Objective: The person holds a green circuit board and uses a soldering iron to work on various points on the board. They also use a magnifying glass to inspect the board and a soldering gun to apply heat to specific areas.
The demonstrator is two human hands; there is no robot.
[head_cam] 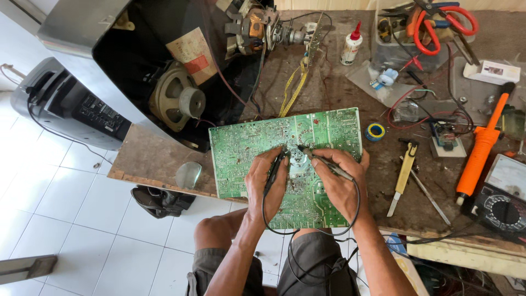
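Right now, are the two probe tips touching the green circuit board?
Touching. The head view shows the left hand and right hand pressing both probe tips onto the green circuit board.

A worn brown work surface (339,82) crowded with repair gear, above a white tiled floor (60,208).

A green circuit board (246,142) lies flat at the surface's near edge, its front overhanging. Left of it sits a grey oval lens-like object (188,174); behind it stands an opened black television casing (148,49) with a speaker showing. To the right lie a small blue-and-yellow tape roll (375,131), a yellow-handled tool (404,176), an orange desoldering pump (482,148) and a multimeter (501,197). Farther back stand a white glue bottle with a red tip (350,45) and a clear tray (392,55) holding red-handled scissors (438,24). On the floor sits a grey device (66,104).
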